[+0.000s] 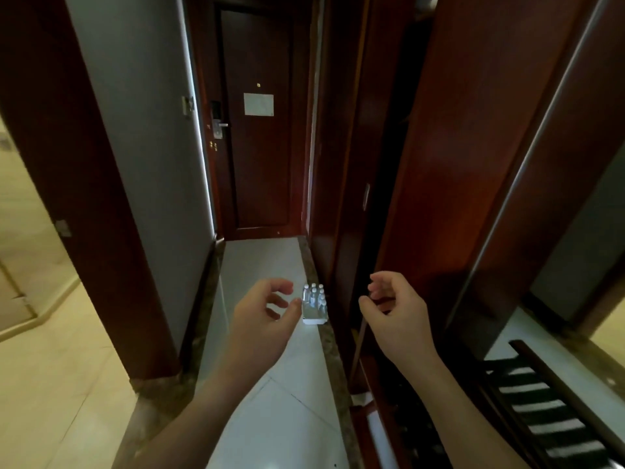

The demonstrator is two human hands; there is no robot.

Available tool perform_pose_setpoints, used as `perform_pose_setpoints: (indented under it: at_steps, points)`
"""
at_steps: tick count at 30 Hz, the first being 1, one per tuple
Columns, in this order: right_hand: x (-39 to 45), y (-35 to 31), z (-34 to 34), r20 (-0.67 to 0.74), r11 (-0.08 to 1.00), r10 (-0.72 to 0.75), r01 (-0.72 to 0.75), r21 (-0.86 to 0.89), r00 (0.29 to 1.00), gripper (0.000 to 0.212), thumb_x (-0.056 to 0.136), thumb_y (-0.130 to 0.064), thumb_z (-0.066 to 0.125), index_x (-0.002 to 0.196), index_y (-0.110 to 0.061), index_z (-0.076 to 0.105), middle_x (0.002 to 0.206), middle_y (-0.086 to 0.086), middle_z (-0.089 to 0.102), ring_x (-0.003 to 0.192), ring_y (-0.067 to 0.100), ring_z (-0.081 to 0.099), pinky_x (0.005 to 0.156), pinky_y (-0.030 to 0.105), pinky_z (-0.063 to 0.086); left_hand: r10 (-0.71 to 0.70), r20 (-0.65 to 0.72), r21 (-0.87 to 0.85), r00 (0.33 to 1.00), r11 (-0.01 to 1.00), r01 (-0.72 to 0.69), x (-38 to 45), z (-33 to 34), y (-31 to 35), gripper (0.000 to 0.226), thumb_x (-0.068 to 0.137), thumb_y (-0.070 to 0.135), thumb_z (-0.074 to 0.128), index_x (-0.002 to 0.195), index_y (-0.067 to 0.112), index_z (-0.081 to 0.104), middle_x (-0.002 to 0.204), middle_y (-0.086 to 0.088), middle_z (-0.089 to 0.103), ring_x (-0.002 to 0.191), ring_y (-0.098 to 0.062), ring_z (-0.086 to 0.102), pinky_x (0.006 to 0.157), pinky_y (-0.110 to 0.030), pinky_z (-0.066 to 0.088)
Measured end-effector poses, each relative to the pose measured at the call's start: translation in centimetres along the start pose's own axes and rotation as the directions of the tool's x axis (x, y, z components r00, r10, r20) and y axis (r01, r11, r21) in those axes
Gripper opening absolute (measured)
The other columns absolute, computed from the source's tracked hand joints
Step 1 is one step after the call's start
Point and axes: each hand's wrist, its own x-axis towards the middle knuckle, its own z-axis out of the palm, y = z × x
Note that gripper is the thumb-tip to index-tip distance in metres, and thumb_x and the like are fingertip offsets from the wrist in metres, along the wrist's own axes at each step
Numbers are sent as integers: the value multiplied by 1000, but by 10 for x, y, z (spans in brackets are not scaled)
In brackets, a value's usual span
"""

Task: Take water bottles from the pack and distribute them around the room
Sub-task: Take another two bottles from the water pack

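A pack of several small clear water bottles [315,304] with white caps stands on the white tiled floor of a narrow entry hall, against the dark wooden wardrobe side on the right. My left hand [267,309] is stretched out in front of me, just left of the pack in the picture, its fingers loosely curled and holding nothing. My right hand [394,308] hovers to the right of the pack, fingers also loosely curled and empty. Both hands are well above the floor and apart from the bottles.
A dark wooden entry door [258,130] with a lock closes the far end of the hall. A grey wall [148,147] lines the left, with an opening to a beige tiled bathroom [30,299]. A slatted wooden luggage rack [548,407] stands at lower right.
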Motion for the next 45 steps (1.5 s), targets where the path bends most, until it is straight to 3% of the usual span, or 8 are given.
perform_pose_setpoints:
  at_steps: [4,8,17,22,32,38,45]
  points:
    - [68,45,38,36,998,12,-14,57,999,28,84,-12,71,104,-27,58,92,-11,61,87,-1,58,70,15,48,-29,9,65,1000,997,29,59,39,-36,21,86,19,71,99,32,61,98,18,64,88,2,61,64,-13,51]
    - [156,84,72,40,989,27,-32,146,999,28,82,-13,72,104,-26,61,93,-11,62,83,-3,58,67,13,48,-26,2,108,1000,994,26,139,76,-58,18,85,17,72,99,26,65,96,16,65,83,-2,63,64,-17,52]
    - [327,119,131,113,976,3,-28,216,994,27,80,-10,73,100,-25,62,96,-5,65,87,13,62,74,29,55,-59,-28,213,998,975,63,279,113,-101,19,84,23,73,102,25,67,92,13,66,81,-6,64,70,-29,57]
    - [393,139,162,121,979,-8,-17,203,993,26,80,-8,74,100,-21,64,94,-5,65,86,12,62,73,28,54,-85,-14,183,996,979,86,339,133,-138,21,84,27,71,104,26,66,95,14,66,83,-6,65,72,-34,58]
    - [535,185,269,133,996,-26,14,86,991,27,79,-11,74,101,-22,64,96,-9,65,87,5,61,73,20,52,-103,-13,60,995,993,104,503,171,-257,20,83,18,74,99,28,66,95,15,67,83,-5,64,67,-25,55]
    - [634,226,332,53,996,62,-65,56,997,30,81,-12,74,93,-35,61,94,-8,65,83,5,62,71,19,52,-130,99,-2,987,991,131,619,206,-347,24,83,19,74,92,39,63,93,17,67,81,-3,64,67,-23,54]
    - [701,327,367,-55,955,296,-295,37,954,29,81,-10,74,94,-33,63,93,-6,66,78,10,62,69,20,51,-234,302,14,924,970,241,689,284,-440,22,86,19,71,92,38,63,93,17,66,87,0,63,68,-16,54]
